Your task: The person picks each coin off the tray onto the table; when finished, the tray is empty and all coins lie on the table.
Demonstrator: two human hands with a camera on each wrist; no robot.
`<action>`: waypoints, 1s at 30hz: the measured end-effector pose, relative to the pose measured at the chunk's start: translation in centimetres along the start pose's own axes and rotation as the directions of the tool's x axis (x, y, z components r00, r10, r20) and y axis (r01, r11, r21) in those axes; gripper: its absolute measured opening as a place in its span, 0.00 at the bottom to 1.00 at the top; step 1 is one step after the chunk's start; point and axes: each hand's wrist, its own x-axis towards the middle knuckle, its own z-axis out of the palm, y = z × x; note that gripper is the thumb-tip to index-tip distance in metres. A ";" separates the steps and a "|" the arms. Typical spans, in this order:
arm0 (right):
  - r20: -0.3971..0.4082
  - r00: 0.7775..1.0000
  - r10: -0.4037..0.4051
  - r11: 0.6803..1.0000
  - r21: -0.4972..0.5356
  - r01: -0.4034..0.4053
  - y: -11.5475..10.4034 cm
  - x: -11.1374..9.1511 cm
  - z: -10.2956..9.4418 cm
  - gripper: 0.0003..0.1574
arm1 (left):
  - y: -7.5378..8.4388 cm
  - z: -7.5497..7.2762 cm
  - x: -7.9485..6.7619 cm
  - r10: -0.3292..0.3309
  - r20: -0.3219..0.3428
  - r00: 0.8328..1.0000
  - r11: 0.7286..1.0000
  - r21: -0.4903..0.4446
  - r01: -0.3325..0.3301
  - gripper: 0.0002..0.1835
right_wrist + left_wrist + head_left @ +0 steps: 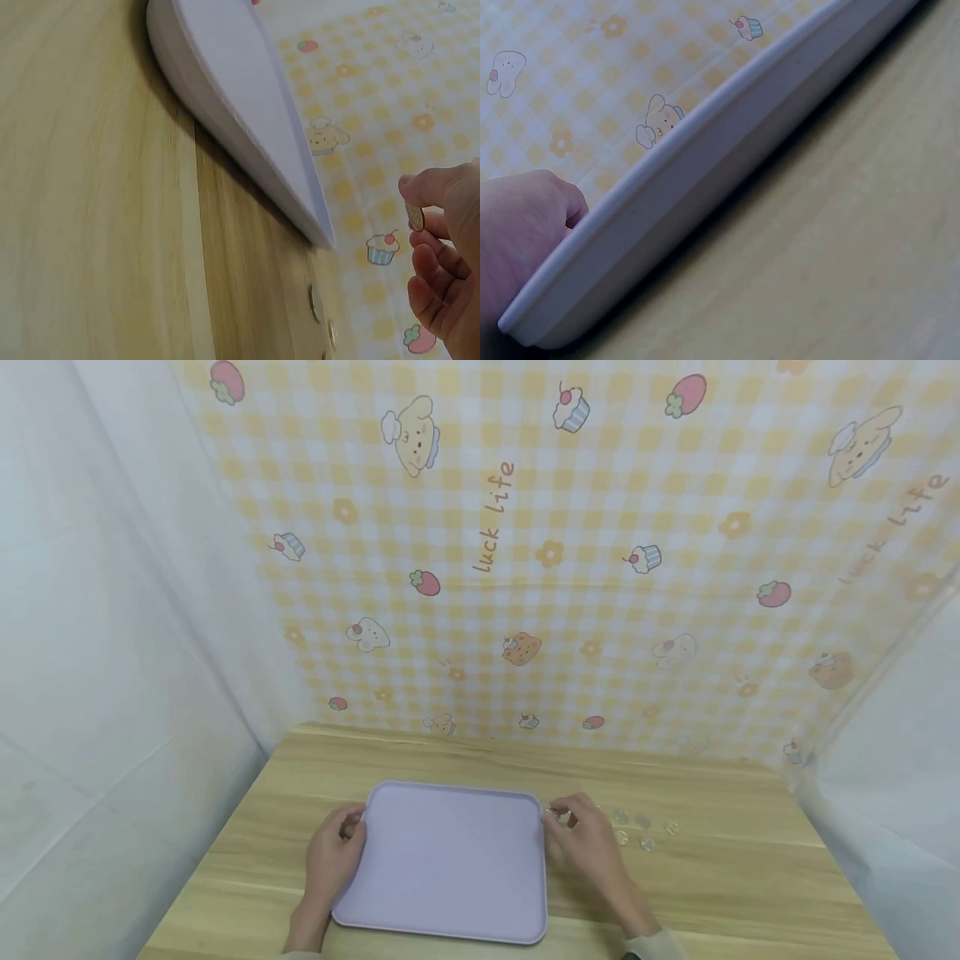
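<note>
A shallow lilac tray [457,860] lies on the wooden table. My left hand [333,856] grips its left edge, with the thumb at the rim; in the left wrist view the tray's side wall [705,172] partly hides the fingers. Just off the tray's right edge, my right hand [588,847] pinches a coin [415,216] between thumb and index finger, the other fingers loosely curled. Beyond that hand, several round silvery coins [647,844] lie spread out on the table. The tray's inside shows only its plain bottom.
The wooden tabletop [720,893] runs back to a yellow checked cloth [465,610] printed with cartoon animals and cupcakes. White sheets [97,693] hang at the left and right sides.
</note>
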 end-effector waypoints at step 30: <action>-0.074 0.985 0.156 0.981 -0.105 -0.163 7.2 -2.4 -5.6 0.16 | -0.3 0.2 0.1 0.029 -0.018 0.999 1.000 -0.003 -0.029 0.15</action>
